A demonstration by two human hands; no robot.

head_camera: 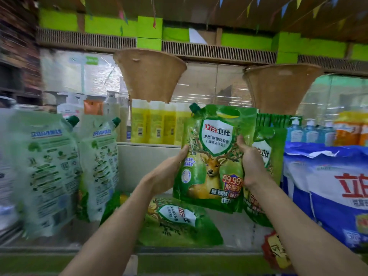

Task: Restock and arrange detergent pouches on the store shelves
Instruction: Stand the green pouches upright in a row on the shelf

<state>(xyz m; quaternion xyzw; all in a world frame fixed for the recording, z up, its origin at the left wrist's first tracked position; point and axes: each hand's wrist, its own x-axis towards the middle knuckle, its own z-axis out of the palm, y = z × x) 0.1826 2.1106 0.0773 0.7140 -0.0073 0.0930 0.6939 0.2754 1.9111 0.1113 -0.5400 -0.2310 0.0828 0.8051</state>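
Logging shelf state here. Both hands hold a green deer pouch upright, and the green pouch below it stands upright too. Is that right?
Not quite. The head view shows the left hand and right hand holding the deer pouch upright, but the green pouch below lies flat on the shelf, not upright.

We see glossy, crinkled plastic film on the green pouch [213, 156] and on the flat pouch [179, 222] below it. The yellow bottles [157, 124] look like smooth translucent plastic. The two baskets [150, 74] look rough, woven and matt. We read the blue sack [328, 196] as shiny wrinkled plastic.
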